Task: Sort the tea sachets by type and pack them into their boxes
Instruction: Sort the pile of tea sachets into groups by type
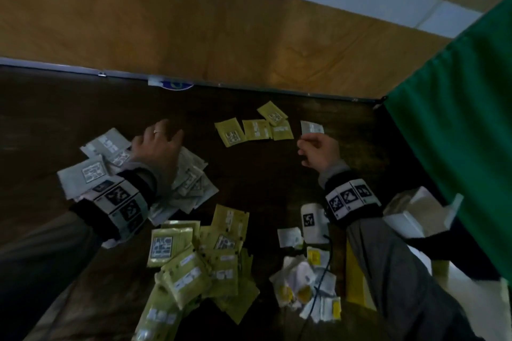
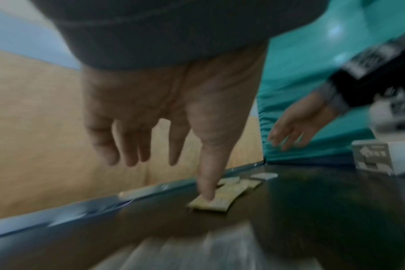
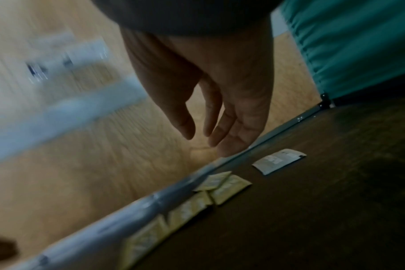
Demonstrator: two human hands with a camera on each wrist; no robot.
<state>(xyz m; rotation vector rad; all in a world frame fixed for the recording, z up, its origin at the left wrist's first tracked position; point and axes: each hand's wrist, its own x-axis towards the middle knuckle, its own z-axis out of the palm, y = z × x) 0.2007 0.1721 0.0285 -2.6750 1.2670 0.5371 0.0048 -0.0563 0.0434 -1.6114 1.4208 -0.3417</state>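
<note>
Sachets strewn over dark table.

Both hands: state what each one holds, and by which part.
Nothing is held. The left hand hovers open over the grey paper sachets; the right hand hangs open above the dark wooden table.

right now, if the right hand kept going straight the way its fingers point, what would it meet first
Most likely the lone white sachet, lying on the table just beyond the right hand. The hand is empty and looks raised above the surface, so depth is uncertain; it could pass over toward the table's far edge.
</note>
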